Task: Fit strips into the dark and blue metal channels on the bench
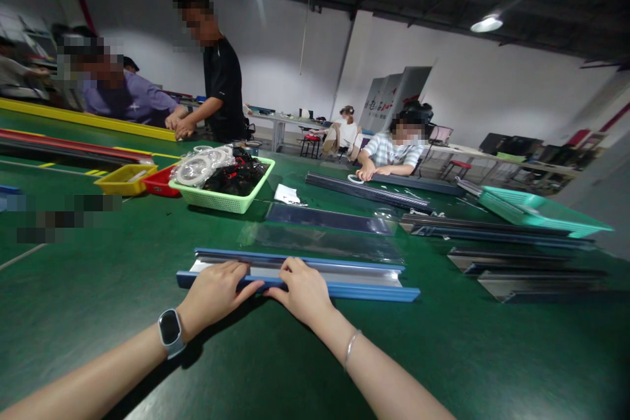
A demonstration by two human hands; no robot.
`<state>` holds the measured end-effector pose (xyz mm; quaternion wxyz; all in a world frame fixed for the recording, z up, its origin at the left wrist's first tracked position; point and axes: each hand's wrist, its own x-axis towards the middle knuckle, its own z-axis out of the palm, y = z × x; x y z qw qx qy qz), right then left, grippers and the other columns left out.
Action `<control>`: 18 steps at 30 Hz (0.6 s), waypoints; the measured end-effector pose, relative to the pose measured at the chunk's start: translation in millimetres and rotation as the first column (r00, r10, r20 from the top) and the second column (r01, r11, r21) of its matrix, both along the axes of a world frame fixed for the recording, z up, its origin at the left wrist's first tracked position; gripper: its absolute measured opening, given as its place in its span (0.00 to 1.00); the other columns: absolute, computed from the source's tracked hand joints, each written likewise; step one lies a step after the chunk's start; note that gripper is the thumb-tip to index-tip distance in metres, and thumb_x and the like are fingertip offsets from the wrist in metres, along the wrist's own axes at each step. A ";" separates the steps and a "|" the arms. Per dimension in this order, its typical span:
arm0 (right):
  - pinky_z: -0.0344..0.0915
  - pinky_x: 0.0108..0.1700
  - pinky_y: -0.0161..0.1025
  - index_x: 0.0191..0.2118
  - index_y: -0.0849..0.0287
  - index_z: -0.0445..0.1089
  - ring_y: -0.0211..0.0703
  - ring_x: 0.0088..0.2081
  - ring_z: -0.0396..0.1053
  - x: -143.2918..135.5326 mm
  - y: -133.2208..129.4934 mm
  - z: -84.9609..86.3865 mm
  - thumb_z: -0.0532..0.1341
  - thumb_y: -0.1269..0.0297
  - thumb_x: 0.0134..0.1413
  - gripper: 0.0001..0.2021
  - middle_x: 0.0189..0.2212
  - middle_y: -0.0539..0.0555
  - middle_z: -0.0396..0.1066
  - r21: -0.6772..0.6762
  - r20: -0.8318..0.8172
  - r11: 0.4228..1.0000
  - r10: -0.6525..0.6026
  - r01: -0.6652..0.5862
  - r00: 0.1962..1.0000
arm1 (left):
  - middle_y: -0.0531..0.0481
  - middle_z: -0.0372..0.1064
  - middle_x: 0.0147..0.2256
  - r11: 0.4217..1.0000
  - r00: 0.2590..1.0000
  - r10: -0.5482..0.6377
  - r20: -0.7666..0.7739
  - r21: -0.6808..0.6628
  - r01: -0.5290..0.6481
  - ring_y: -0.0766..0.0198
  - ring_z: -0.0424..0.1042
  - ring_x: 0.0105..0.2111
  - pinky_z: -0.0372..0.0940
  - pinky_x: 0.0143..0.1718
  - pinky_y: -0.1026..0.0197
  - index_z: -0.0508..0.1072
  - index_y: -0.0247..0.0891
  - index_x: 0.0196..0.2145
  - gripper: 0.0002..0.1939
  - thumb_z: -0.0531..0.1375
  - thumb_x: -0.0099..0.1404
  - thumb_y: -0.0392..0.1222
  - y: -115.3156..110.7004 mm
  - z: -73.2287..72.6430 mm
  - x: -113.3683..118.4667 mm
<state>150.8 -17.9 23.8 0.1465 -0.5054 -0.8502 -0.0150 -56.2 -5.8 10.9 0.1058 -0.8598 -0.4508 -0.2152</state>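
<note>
A blue channel-shaped profile [369, 292] with a white inner face lies lengthwise on the green table in front of me. On its left part is my left hand [214, 292], the fingers bent over the near wall into the channel and the thumb along the front. My right hand [305, 290] grips the same near wall close to the middle, thumb outside and fingers inside. The thumb tips almost meet. Just beyond the profile lie a clear plastic strip [325, 241] and a dark flat panel [329, 218].
Beyond, a light green basket [221, 198] holds bagged white rings and dark parts, beside red [162, 182] and yellow [125, 178] trays. Dark profiles [531, 275] and a turquoise basket [531, 210] are at right. Co-workers handle a yellow profile [88, 119] and parts across the table [123, 262].
</note>
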 end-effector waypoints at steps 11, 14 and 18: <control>0.63 0.41 0.38 0.37 0.58 0.70 0.45 0.40 0.67 -1.1 -2.2 -3.5 0.57 0.49 0.53 0.17 0.35 0.55 0.69 -0.014 0.043 0.999 -0.039 0.040 0.998 | 0.47 0.71 0.31 0.997 0.998 -0.059 0.026 0.042 0.058 0.60 0.70 0.32 0.63 0.34 0.60 0.71 0.38 0.32 0.17 0.50 0.65 0.52 -0.6 -3.8 -0.2; 0.63 0.41 0.38 0.37 0.58 0.70 0.45 0.40 0.67 -1.3 -2.4 -3.6 0.57 0.48 0.54 0.17 0.34 0.55 0.70 -0.024 0.043 0.999 -0.043 0.044 0.998 | 0.49 0.69 0.28 0.991 0.992 -0.127 -0.001 0.036 0.127 0.62 0.68 0.30 0.61 0.31 0.62 0.69 0.38 0.31 0.15 0.49 0.67 0.49 -0.8 -3.1 0.2; 0.63 0.40 0.38 0.37 0.58 0.70 0.45 0.39 0.68 -1.3 -2.3 -3.3 0.56 0.47 0.54 0.18 0.34 0.55 0.70 -0.025 0.053 0.999 -0.047 0.048 0.997 | 0.49 0.68 0.28 0.987 0.987 -0.162 -0.020 0.011 0.162 0.62 0.67 0.29 0.60 0.29 0.62 0.68 0.38 0.32 0.14 0.49 0.67 0.49 0.4 -3.0 -1.2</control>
